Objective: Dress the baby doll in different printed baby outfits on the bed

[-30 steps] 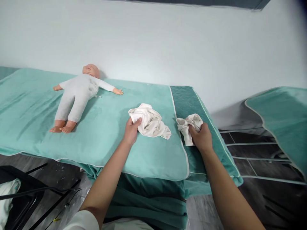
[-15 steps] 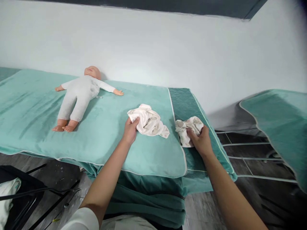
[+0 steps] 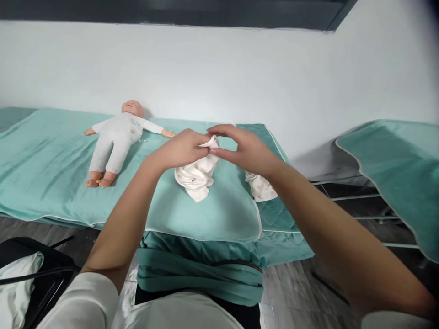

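Note:
A crumpled cream cloth [image 3: 196, 179] hangs from my left hand [image 3: 183, 148], raised a little over the light green bed cover. My left fingers are closed on its upper edge. My right hand [image 3: 245, 148] meets it from the other side, thumb and fingertips curved around the cloth's top corner. Whether the bundle is a garment cannot be told from its folds. Partly behind my right forearm, a second bunched cloth [image 3: 262, 187], off-white with a faint print, lies on the darker green end of the bed.
A baby doll [image 3: 115, 135] in a white suit lies on its back on the green cover [image 3: 41, 160], left of my hands. A black chair [image 3: 51, 274] with a pale cloth stands at lower left. To the right is another green-covered frame [image 3: 398, 160]. A white wall [image 3: 206, 73] rises behind.
My right hand has let go of the printed cloth and moved left to the cream cloth. My left hand has lifted the cream cloth from the cover. The view has shifted slightly.

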Demonstrator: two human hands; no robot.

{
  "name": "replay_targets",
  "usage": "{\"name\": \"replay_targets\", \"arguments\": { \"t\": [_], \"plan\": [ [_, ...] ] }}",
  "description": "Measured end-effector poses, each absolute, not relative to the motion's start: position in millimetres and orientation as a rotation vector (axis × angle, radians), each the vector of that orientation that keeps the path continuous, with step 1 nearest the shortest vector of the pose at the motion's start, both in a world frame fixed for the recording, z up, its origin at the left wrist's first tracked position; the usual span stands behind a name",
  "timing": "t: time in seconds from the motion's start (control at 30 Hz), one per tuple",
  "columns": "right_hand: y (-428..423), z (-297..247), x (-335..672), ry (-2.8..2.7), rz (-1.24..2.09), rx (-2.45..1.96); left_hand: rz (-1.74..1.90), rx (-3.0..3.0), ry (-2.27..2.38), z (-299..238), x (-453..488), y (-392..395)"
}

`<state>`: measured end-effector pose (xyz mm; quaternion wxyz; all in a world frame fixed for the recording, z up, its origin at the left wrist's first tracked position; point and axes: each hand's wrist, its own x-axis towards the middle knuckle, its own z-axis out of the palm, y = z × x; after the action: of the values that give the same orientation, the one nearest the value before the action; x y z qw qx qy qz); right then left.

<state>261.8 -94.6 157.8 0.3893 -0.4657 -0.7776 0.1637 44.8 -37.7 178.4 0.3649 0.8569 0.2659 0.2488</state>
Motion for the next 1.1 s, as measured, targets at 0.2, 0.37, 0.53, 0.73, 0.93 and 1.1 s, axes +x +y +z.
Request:
{"name": "replay_targets", "arguments": {
  "t": [0.2, 0.37, 0.53, 0.73, 0.93, 1.1],
  "plan": [
    [-82.6, 189.9, 234.7, -2.047, 0.296, -1.171, 0.957, 2.340, 0.860, 196.8, 11.6, -54.0],
    [-94.0, 199.1, 223.4, -1.973, 0.353, -1.222, 1.205, 2.499, 1.090, 187.9, -7.5, -47.2],
    [-97.5, 195.0, 214.6, -2.000, 0.344, -1.274, 1.265, 2.553, 1.133, 178.2, -12.2, -47.0],
    [-98.4, 180.4, 240.9, -1.948, 0.112, -1.529, 1.246, 2.491, 1.341, 159.8, -34.3, -40.7],
    [-109.0, 152.5, 278.0, -1.938, -0.041, -1.667, 1.283, 2.313, 1.378, 138.4, -64.7, -31.4],
    [-116.0, 142.0, 302.0, -1.778, 0.051, -1.757, 1.094, 2.287, 1.610, 142.3, -77.8, -34.8]
  ]
}}
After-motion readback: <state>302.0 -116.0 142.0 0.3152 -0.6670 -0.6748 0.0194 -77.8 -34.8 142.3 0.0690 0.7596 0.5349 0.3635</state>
